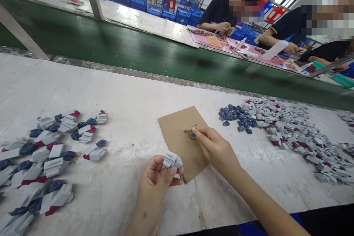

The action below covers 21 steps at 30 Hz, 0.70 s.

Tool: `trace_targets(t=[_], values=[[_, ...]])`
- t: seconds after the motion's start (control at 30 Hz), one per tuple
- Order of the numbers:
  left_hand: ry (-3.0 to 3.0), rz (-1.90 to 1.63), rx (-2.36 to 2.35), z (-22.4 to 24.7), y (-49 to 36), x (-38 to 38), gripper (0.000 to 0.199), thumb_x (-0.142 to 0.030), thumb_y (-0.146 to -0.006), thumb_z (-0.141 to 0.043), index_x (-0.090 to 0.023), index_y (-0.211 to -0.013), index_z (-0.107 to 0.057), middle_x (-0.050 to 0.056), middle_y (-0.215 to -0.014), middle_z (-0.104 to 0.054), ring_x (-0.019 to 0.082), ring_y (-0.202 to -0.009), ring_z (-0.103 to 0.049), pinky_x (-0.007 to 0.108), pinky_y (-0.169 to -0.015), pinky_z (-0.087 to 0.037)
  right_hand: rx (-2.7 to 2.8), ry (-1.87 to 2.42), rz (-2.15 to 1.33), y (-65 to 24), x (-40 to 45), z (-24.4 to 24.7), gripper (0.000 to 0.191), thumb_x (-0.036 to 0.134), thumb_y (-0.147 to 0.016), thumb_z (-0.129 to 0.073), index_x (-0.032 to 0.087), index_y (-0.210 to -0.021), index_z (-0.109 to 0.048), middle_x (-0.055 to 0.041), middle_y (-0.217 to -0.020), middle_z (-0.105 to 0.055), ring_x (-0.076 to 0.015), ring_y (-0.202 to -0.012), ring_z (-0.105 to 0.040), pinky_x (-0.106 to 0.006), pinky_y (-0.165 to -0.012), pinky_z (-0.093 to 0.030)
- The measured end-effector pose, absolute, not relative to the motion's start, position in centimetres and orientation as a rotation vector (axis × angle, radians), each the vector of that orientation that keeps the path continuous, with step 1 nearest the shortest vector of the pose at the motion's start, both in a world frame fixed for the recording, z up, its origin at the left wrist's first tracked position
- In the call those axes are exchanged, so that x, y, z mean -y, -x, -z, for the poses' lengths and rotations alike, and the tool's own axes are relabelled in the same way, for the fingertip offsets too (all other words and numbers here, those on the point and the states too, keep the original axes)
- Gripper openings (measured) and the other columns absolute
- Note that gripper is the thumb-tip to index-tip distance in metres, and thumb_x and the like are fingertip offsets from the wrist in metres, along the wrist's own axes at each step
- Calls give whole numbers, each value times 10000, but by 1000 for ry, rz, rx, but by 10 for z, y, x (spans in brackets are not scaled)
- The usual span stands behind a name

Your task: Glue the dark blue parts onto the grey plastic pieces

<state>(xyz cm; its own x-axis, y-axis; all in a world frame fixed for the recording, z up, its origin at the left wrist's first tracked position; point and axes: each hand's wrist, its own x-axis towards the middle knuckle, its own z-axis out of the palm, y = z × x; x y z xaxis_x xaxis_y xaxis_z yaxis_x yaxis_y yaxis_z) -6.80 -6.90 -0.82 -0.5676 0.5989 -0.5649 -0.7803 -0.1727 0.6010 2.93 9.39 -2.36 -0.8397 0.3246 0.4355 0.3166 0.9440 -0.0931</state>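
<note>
Between thumb and fingers of my left hand (163,177) is a light grey plastic part (172,159) with stepped ridges, raised just over the near edge of a cardboard sheet (177,125). My right hand (217,145) reaches over the cardboard, fingers pinched together at a small round dish (192,134) with dark contents. Whatever is in that pinch is too small or hidden to make out. Dark smudges mark the cardboard around the dish. Right of the cardboard lies a pile of dark blue plastic pieces (235,115).
Grey and dark red parts (287,121) form a large heap at right. On the left lie rows of grey parts joined with blue and red pieces (52,136). A green conveyor belt (132,53) runs behind the white table (124,103). Co-workers (218,11) sit across it.
</note>
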Motion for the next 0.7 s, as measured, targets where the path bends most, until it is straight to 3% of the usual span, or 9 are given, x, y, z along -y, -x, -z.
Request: trace_targets(t=[0.1,0.23,0.33,0.43,0.57,0.7], values=[[219,-1856,-1127,9,68,69,315,-277,-504,-848,-157,-686,-620,15,-705,-715,129,-600,-659,165,-480,-535,2558,515,-251,-28,-87,7,293,94,-869,-436,196,-1108,-570,-79,-896,-625,-176,-789,-600,-289,-612,-516],[159,-1881,-1107,9,65,70,248,-257,-558,-822,-159,-677,-627,8,-681,-711,127,-613,-662,162,-514,-531,2516,622,-797,-29,-68,-23,214,163,-860,-492,221,-1043,-586,-45,-840,-602,-131,-666,-582,-243,-516,-503],[97,-1901,-1119,8,62,70,184,-223,-614,-787,-164,-714,-644,-5,-706,-709,118,-641,-660,155,-539,-529,2511,667,-1072,-30,-55,-37,210,213,-864,-507,265,-1051,-588,-41,-930,-619,-140,-736,-630,-246,-565,-547],[80,-1887,-1157,7,61,71,179,-223,-616,-785,-180,-729,-654,-19,-715,-704,117,-654,-661,154,-548,-528,2466,727,-1105,-31,-49,-42,204,221,-856,-527,279,-1040,-597,-29,-982,-650,-146,-768,-658,-228,-564,-560],[66,-1883,-1189,8,61,72,166,-230,-623,-781,-183,-722,-656,-9,-796,-712,118,-682,-667,153,-575,-530,2502,588,-970,-29,-45,-43,227,159,-831,-558,245,-1034,-610,-6,-830,-681,-105,-659,-639,-184,-511,-528],[36,-1877,-1184,8,61,72,130,-203,-641,-767,-185,-698,-652,-2,-849,-724,131,-724,-677,156,-601,-529,2498,441,-866,-28,-42,-44,305,95,-825,-552,235,-1092,-594,-2,-789,-688,-112,-710,-641,-191,-554,-523]])
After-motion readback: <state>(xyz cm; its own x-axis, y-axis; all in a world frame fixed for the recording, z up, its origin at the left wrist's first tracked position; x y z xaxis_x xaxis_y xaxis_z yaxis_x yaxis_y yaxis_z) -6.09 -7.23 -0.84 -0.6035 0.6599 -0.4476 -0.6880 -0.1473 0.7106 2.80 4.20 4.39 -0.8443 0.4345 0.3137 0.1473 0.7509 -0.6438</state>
